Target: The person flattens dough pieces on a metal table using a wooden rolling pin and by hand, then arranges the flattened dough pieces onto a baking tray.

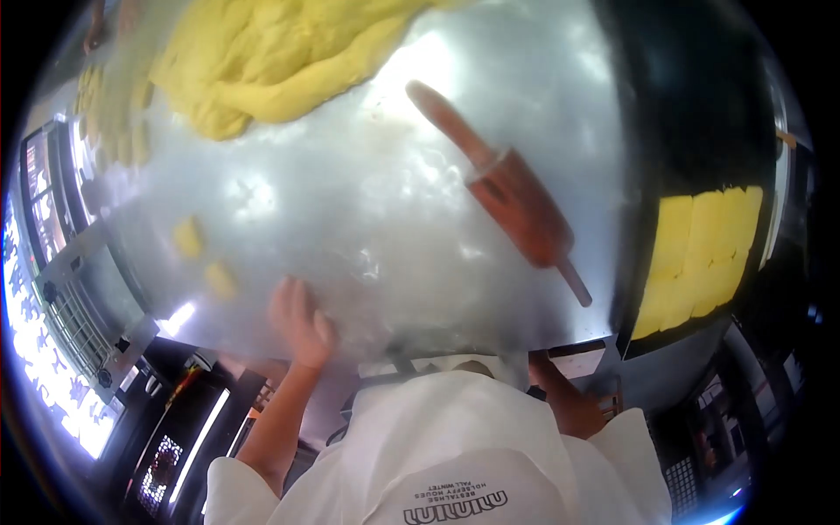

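My left hand [300, 322] is at the near edge of the shiny metal worktop [350, 201]. Its fingers are stretched out, slightly blurred, with nothing visible in them. Two small yellow dough pieces [220, 280] lie just left of the fingertips. Of my right arm [564, 398] only the forearm shows; the hand is hidden at the worktop's near edge. A reddish-brown rolling pin [522, 210] lies at a slant on the right part of the worktop, apart from both hands. A large mound of yellow dough [271, 61] rests at the far left.
More yellow dough pieces [114, 114] are at the far left, blurred. Part of another person's hand [94, 35] shows at the top left corner. On the right, a black tray [637, 337] holds several flat yellow slabs [700, 254]. A metal grille [79, 324] stands at left.
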Action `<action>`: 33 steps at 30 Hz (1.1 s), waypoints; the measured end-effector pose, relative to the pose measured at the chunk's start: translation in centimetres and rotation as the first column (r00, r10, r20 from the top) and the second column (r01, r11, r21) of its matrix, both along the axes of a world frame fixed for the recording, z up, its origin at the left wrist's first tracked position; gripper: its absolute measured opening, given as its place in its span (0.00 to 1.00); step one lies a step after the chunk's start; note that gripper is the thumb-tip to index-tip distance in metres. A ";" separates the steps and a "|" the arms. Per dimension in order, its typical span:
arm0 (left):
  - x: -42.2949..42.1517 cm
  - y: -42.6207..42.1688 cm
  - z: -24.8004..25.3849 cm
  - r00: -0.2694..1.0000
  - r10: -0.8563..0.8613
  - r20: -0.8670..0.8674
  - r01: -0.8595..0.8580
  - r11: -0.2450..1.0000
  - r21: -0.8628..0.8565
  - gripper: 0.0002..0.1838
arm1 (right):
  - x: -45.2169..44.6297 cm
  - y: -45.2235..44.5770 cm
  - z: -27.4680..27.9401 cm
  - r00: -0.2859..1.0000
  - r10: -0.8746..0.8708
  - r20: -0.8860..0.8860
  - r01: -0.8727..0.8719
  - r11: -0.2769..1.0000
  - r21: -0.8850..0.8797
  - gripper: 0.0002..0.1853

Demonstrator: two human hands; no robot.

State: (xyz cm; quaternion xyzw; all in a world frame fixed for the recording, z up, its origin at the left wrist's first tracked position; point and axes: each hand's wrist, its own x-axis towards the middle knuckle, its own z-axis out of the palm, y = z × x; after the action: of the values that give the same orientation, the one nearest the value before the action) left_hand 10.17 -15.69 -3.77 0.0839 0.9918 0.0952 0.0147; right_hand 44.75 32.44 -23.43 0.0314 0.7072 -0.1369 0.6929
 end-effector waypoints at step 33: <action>2.4 5.2 1.0 0.972 0.104 0.209 -0.118 0.991 0.060 0.57 | -8.2 5.3 3.4 0.917 0.158 -0.367 -0.179 0.984 -0.024 0.20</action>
State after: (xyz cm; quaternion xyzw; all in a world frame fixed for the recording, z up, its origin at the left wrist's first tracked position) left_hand 12.54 -10.50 -2.82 0.0185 0.9840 0.1396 0.1087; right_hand 36.59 37.75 -20.07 -0.0753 0.8190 -0.1001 0.5600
